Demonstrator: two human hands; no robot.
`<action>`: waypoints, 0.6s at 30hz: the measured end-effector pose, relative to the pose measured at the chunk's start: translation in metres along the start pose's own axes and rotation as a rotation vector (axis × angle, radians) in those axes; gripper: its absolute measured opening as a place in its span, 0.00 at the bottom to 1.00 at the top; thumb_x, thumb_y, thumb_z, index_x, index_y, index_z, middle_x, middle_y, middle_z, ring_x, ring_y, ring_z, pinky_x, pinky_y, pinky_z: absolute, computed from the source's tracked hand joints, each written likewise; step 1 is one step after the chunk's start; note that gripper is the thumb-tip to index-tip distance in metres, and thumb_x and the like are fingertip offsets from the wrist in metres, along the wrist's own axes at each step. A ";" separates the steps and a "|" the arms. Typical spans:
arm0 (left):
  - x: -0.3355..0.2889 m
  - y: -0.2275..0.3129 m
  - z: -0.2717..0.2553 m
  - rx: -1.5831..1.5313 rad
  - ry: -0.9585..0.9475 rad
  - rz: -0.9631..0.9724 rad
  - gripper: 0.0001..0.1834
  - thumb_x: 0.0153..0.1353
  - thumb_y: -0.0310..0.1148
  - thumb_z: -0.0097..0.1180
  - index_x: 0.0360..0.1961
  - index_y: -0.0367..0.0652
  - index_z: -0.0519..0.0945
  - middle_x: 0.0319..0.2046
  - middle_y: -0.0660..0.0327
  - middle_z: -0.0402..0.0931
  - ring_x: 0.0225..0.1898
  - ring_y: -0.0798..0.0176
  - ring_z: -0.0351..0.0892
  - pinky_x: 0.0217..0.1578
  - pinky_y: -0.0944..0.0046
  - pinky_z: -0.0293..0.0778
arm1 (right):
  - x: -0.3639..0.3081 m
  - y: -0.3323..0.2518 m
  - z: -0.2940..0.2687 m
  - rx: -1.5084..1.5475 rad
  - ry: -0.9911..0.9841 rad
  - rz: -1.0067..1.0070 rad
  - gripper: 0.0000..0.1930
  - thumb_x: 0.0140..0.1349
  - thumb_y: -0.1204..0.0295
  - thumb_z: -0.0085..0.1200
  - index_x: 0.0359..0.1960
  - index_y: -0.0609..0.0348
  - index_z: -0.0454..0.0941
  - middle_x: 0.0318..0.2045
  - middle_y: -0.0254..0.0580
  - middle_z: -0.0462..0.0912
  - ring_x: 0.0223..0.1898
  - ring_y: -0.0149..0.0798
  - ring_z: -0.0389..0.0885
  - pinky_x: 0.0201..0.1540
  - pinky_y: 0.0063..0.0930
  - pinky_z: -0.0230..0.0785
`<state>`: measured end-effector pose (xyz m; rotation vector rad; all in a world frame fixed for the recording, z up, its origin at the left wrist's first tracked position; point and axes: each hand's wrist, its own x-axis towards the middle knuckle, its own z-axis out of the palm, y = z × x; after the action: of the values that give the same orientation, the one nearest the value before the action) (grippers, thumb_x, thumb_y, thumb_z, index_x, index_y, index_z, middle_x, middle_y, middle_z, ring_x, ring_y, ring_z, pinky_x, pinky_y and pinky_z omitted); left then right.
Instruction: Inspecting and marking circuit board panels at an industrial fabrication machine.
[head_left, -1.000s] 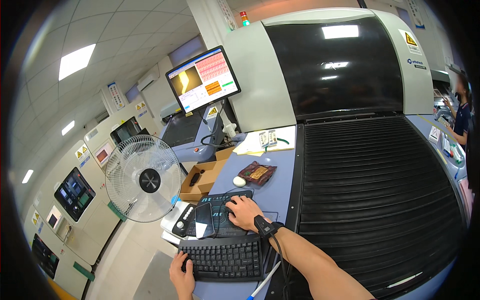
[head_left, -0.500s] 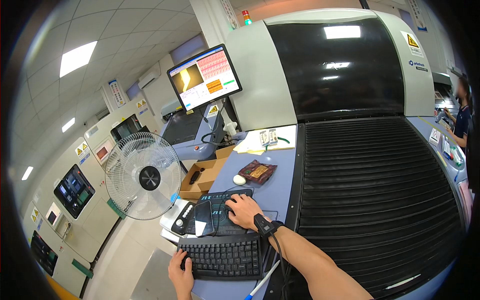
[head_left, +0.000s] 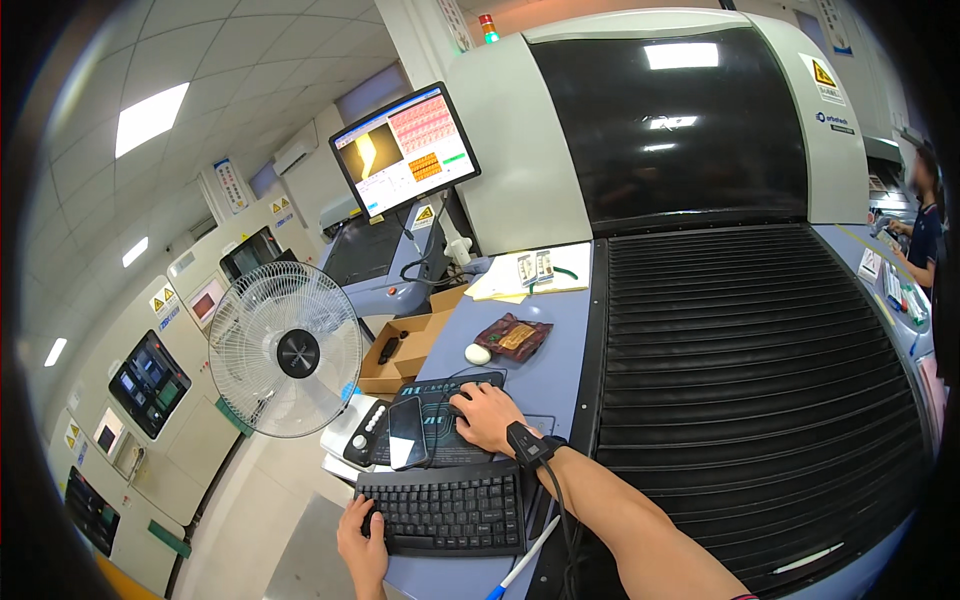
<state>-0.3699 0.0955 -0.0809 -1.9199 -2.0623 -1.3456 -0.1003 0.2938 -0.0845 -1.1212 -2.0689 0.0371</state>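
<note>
Head view: open cardboard box point(head_left: 405, 350) holds a black device point(head_left: 388, 349).

A single wide fisheye view from a camera worn on the person's head, looking forward and down over a blue table point(head_left: 545, 375) that runs away from the viewer. Straight edges bow toward the dark round rim. The black keyboard point(head_left: 445, 512) sits close, low in the frame just left of centre, with the person's forearms entering from the lower edge beside it. Beyond the keyboard the view reaches a monitor point(head_left: 405, 148) higher up, at middling distance. Left of the keyboard stands a white fan point(head_left: 286, 352); right of it spreads a large machine's ribbed black cover point(head_left: 760, 380). No second view shares this scene.
</note>
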 end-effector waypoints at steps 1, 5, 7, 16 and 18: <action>0.001 0.001 0.000 -0.007 0.003 -0.010 0.16 0.66 0.35 0.60 0.51 0.38 0.85 0.59 0.49 0.81 0.68 0.44 0.72 0.67 0.48 0.64 | 0.001 0.001 0.001 0.001 -0.001 0.000 0.17 0.61 0.66 0.60 0.51 0.55 0.81 0.51 0.46 0.79 0.51 0.51 0.78 0.57 0.46 0.73; 0.001 0.001 0.001 -0.027 0.015 -0.005 0.16 0.66 0.35 0.61 0.51 0.38 0.86 0.59 0.49 0.81 0.67 0.44 0.73 0.68 0.48 0.63 | 0.002 0.004 0.004 -0.002 0.024 -0.019 0.17 0.60 0.67 0.59 0.51 0.55 0.81 0.51 0.46 0.79 0.51 0.52 0.78 0.57 0.45 0.73; 0.001 0.001 0.001 -0.030 0.013 -0.004 0.16 0.66 0.34 0.61 0.51 0.38 0.86 0.58 0.49 0.81 0.67 0.44 0.73 0.68 0.48 0.63 | 0.001 0.006 0.007 0.002 0.046 -0.026 0.18 0.60 0.67 0.59 0.52 0.55 0.81 0.51 0.46 0.79 0.51 0.52 0.78 0.57 0.45 0.73; 0.001 0.000 0.001 -0.032 0.009 0.001 0.16 0.64 0.33 0.61 0.51 0.37 0.85 0.58 0.48 0.81 0.67 0.43 0.73 0.68 0.48 0.63 | 0.001 0.001 0.001 0.008 -0.012 0.006 0.17 0.60 0.67 0.59 0.52 0.54 0.81 0.52 0.46 0.79 0.52 0.53 0.78 0.57 0.47 0.73; 0.001 0.000 0.000 -0.031 0.006 -0.003 0.16 0.64 0.33 0.61 0.51 0.37 0.85 0.58 0.48 0.81 0.67 0.43 0.73 0.68 0.48 0.63 | 0.001 0.001 0.000 0.007 -0.013 0.003 0.17 0.60 0.67 0.59 0.52 0.54 0.81 0.52 0.46 0.79 0.52 0.53 0.78 0.57 0.47 0.73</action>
<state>-0.3700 0.0960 -0.0807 -1.9225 -2.0542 -1.3902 -0.1003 0.2953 -0.0845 -1.1226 -2.0773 0.0537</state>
